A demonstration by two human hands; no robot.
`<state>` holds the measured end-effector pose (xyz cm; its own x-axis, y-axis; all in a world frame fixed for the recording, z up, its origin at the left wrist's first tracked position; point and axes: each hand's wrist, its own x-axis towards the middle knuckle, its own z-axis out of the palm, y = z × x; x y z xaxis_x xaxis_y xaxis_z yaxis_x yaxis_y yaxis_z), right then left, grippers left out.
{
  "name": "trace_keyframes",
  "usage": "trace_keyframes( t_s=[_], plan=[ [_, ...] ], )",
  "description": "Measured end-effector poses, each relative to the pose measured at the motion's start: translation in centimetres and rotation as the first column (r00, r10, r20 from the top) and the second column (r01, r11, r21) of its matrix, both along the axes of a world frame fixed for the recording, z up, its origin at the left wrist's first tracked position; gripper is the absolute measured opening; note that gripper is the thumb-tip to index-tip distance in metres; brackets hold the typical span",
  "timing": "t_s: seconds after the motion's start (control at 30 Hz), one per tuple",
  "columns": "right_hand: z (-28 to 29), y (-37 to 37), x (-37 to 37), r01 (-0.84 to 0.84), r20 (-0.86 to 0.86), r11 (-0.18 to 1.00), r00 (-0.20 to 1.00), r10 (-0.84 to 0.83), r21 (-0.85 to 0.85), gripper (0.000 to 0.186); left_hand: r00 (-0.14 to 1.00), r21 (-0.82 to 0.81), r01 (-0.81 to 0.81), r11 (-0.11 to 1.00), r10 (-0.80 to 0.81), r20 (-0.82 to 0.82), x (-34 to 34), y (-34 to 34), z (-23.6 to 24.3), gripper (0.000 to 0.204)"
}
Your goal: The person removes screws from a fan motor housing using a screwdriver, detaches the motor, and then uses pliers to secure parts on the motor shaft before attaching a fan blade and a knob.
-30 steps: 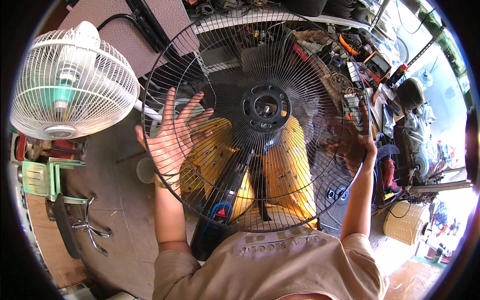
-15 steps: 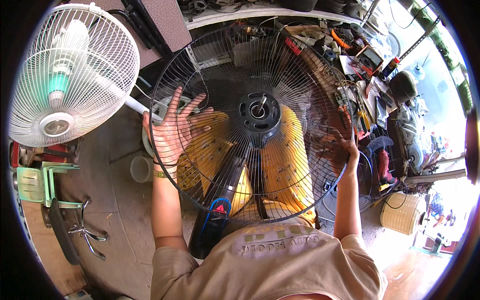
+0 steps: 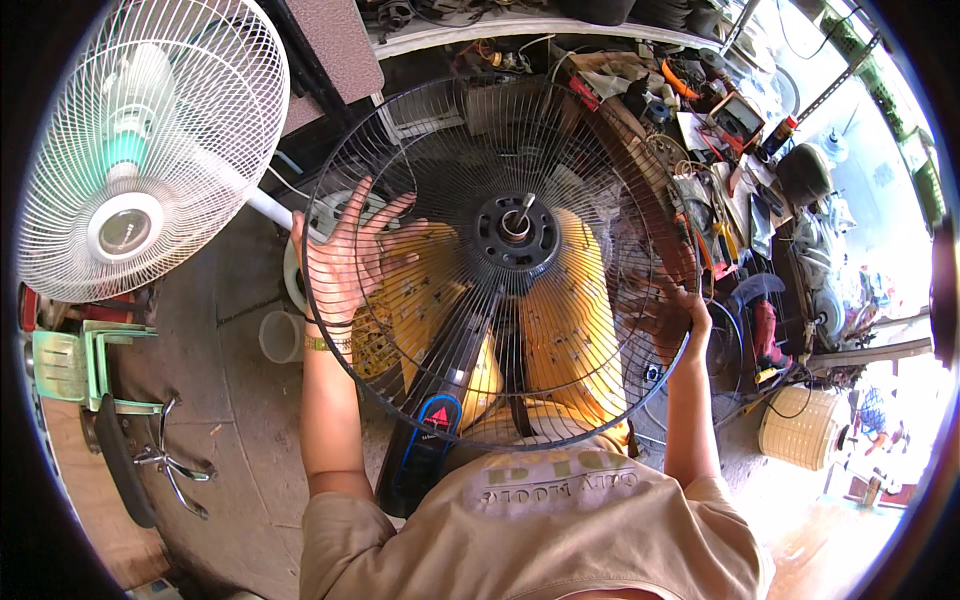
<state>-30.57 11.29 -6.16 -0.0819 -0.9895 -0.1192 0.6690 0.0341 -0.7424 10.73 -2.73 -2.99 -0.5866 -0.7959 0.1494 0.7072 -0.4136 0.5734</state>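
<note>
A large black wire fan guard (image 3: 405,395) lies before me, over my lap. At its centre, a metal shaft pokes through the dark slotted hub (image 3: 516,232). My left hand (image 3: 350,255) is at the guard's left side, fingers spread flat behind the wires and thumb outside the rim. On the other side, my right hand (image 3: 685,318) grips the rim, with its fingers partly hidden behind the wires. A black fan stand with a blue-edged control panel (image 3: 432,425) runs between my legs, below the hub.
At left stands a white fan (image 3: 125,232), with a pale green chair (image 3: 90,365) below it. A white tub (image 3: 282,338) is on the floor near my left forearm. Tools and parts crowd the workbench (image 3: 735,190) at right. A cream basket (image 3: 800,428) stands lower right.
The black guard has tilted slightly, its far edge now lower in the picture, and my right hand has shifted a little inward with it. The white fan's head has turned.
</note>
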Motion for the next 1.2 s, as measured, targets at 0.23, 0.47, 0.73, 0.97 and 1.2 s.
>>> trace_keyframes(
  t_s=[0.23, 0.47, 0.73, 0.97, 1.2],
  plan=[
    [0.2, 0.5, 1.3, 0.068, -0.032, 0.994, 0.997, -0.066, 0.088, 0.063, 0.982, 0.010, -0.066, 0.998, 0.063, 0.177, -0.4, -0.1, 1.3, 0.095],
    [1.2, 1.1, 2.8, 0.081, -0.008, 0.992, 0.997, -0.080, 0.094, 0.075, 0.979, -0.044, -0.024, 0.999, 0.033, 0.201, 0.4, -1.4, 1.1, 0.095],
    [1.7, 2.4, 3.0, 0.086, -0.078, 0.991, 0.994, -0.078, 0.107, 0.073, 0.959, 0.033, -0.040, 0.999, 0.029, 0.282, 1.5, -2.5, 0.9, 0.094],
    [2.2, 2.8, 3.4, 0.076, -0.101, 0.991, 0.993, -0.066, 0.108, 0.075, 0.952, -0.024, 0.017, 1.000, -0.009, 0.305, 1.5, -2.9, 1.9, 0.090],
    [2.5, 2.5, 2.8, 0.045, -0.106, 0.998, 0.994, -0.040, 0.046, 0.078, 0.960, 0.044, -0.016, 0.999, 0.002, 0.280, 1.7, -2.5, 1.6, 0.086]
  ],
)
